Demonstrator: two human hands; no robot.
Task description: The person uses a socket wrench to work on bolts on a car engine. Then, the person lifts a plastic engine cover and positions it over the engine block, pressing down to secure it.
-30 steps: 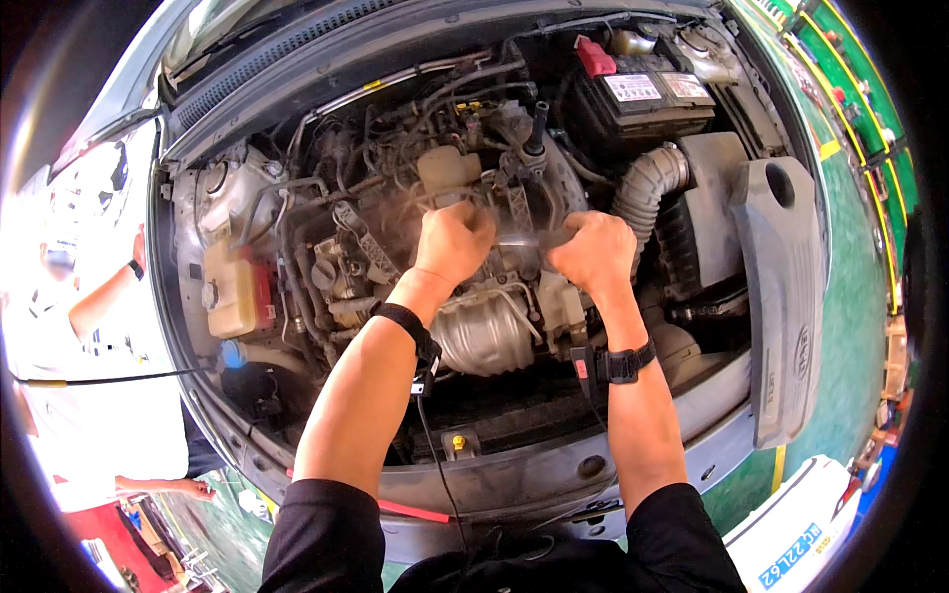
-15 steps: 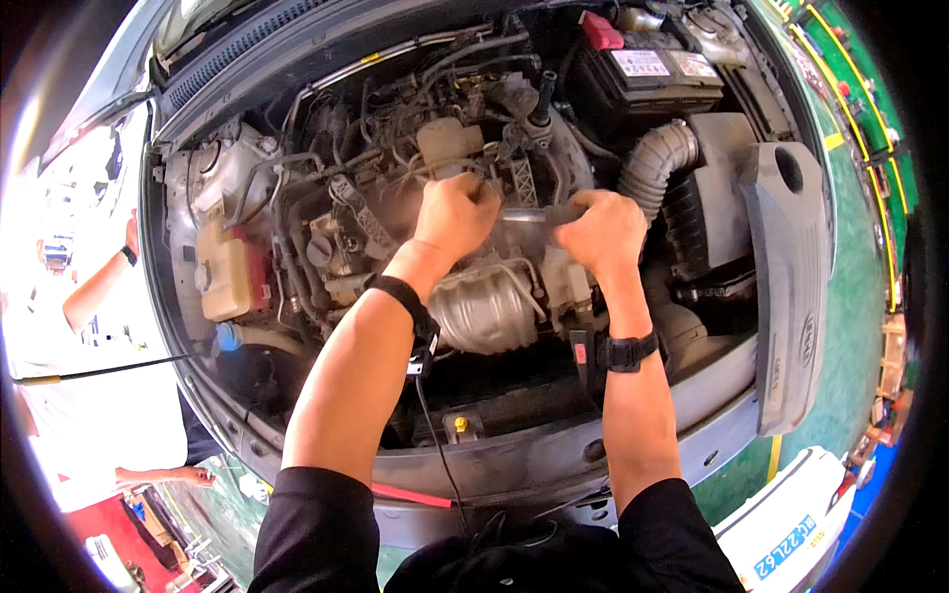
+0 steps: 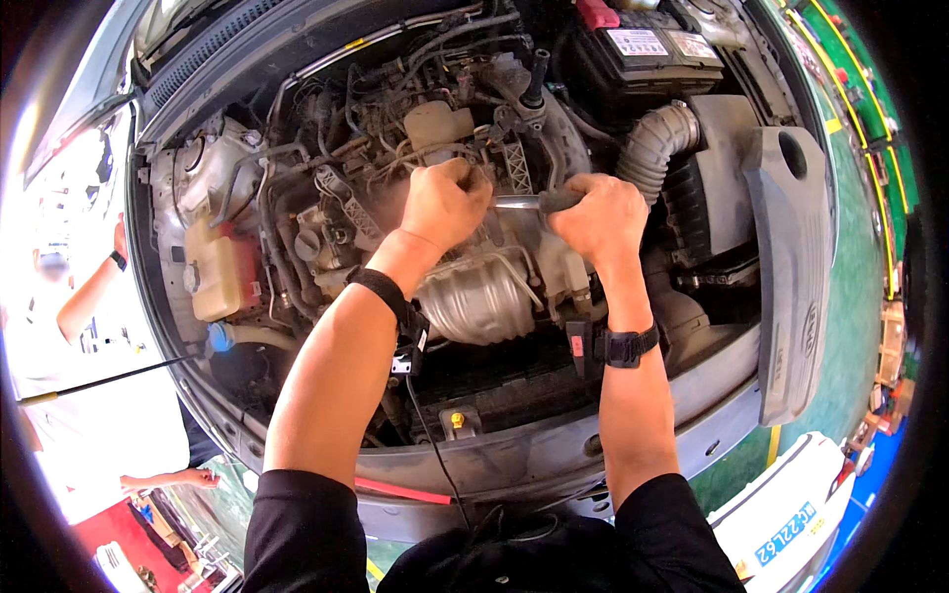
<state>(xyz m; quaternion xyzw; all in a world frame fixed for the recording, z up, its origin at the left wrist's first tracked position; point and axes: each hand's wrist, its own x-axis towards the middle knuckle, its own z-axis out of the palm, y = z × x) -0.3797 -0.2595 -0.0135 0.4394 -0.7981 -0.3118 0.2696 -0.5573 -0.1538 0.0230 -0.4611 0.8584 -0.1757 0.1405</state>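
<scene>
Over the middle of a dusty car engine [image 3: 435,124], my right hand [image 3: 600,219] is closed round the dark grip of a ratchet wrench [image 3: 517,202]. Its shiny bar runs level to my left hand [image 3: 445,205], whose fingers are curled round the other end. That end and whatever it meets are hidden in my left fist. Just below my hands lies a silvery ribbed heat shield [image 3: 479,303]. A pale rounded part [image 3: 438,127] sits right behind my left hand.
At the back right stands a black battery [image 3: 643,74]. A ribbed intake hose [image 3: 657,143] bends beside my right hand, and a grey engine cover [image 3: 791,267] leans at the right edge. A coolant tank [image 3: 219,272] sits left. Another person [image 3: 94,385] stands at far left, by a prop rod [image 3: 109,378].
The view has shifted slightly, so the engine bay appears a little further left and up. Both hands keep their grip on the ratchet wrench, with little movement.
</scene>
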